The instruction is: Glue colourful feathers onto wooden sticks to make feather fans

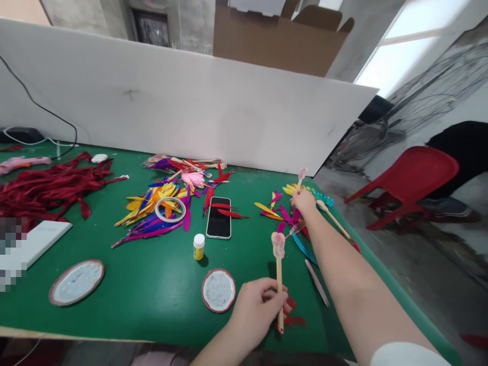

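A thin wooden stick with a pale pink blob on top stands nearly upright at lower centre, clamped between the thumb and fingers of the left hand. Up and right, farther off, the right hand curls its fingers round a second pink-tipped stick, above bright loose feathers on the green table.

Bright window glare upper right, wide-angle distortion

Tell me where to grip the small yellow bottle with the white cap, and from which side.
Probably take the small yellow bottle around its yellow body below the white cap, from above or from the near side: it stands upright and apart, with the black phone just behind it.
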A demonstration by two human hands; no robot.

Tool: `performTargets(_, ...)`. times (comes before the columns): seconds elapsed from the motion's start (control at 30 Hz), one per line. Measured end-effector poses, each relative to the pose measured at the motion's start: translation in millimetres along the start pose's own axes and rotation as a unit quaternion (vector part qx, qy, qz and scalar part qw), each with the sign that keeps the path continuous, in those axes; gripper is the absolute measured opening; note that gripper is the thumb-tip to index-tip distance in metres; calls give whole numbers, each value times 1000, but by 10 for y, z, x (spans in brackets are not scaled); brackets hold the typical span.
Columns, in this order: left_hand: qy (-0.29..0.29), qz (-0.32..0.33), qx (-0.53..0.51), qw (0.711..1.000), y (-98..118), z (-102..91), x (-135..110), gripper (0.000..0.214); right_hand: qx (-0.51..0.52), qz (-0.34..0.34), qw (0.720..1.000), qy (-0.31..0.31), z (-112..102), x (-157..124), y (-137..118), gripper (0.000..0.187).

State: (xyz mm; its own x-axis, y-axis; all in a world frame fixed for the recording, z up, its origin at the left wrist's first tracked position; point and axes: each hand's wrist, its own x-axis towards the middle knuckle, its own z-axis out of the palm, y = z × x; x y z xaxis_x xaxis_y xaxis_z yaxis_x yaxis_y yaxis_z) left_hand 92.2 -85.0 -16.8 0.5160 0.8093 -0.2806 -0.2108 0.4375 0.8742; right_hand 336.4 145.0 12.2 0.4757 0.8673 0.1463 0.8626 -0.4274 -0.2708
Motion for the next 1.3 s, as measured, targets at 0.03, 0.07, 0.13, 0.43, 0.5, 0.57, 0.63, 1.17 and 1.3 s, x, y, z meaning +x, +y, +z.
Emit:
performTargets(0.03, 0, 0, 1, 1000, 1, -1, 1, 41, 40, 3, 999, -2, -32, -8, 11, 33)
performTargets(0.07, 0, -1, 1, 1000, 1, -4, 3, 41, 86, 11, 996, -3, -67, -21, 13, 33)
performTargets(0.13, 2, -4, -3, 1000, 0, -14, 8, 42, 171, 15, 985, 10, -155, -57, -11, 33)
performTargets(0.43, 42, 34, -34, 998, 123, -91, -77, 49, 438, -96, 892, 53, -855, -1123, -210, 29)
performTargets(0.5, 62, 68, -43, 995, 168, -98, -151, 48, 471, -120, 874, 10, -876, -1715, -181, 30)
performTargets(0.57, 78, 93, -37, 992, 188, -100, -231, 46, 556, -107, 820, -80, -798, -2307, -127, 29)
performTargets(0.63, 91, 122, -16, 988, 174, -95, -297, 41, 565, -86, 808, -146, -666, -2777, -71, 30)
performTargets(1.17, 73, 183, 141, 970, -1, -4, -388, 21, 557, -41, 805, -200, -432, -3234, 55, 33)
performTargets(1.3, 67, 176, 153, 970, -25, 4, -369, 21, 557, -56, 799, -218, -361, -3231, 131, 33)
